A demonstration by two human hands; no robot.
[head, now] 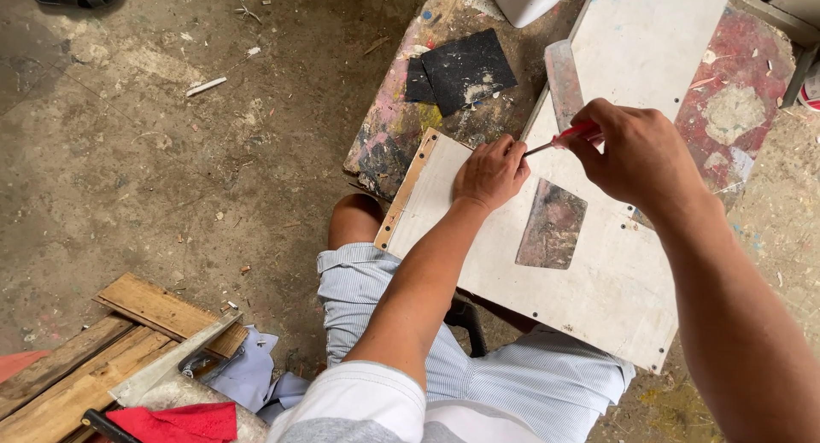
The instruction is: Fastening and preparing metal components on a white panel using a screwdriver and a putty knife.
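The right hand has its fingers curled shut around the red handle of a screwdriver, thumb on top. The thin metal shaft runs out leftward from those fingers and slightly down, and its tip ends at the fingertips of the left hand. The left hand lies knuckles up on a white board, fingers bent and bunched together at the shaft's tip; whether they pinch anything small there cannot be told.

The screwdriver is slim, with a glossy red grip mostly hidden in the fist and a short dark grey shaft showing between the two hands.

Under both hands, the white board is flat, scuffed and dusty, with small dark holes along its near edge and a raw wooden strip along its left edge. It rests across the person's lap, on light striped shorts. Just below the right fingers a stained metal scraper blade lies flat on the board. Just above them a second worn scraper lies on it.

Farther up from the left fingers, dark sandpaper sheets lie on a paint-spattered table. Well away, lower left, wooden planks and a red cloth sit on the dirt floor.
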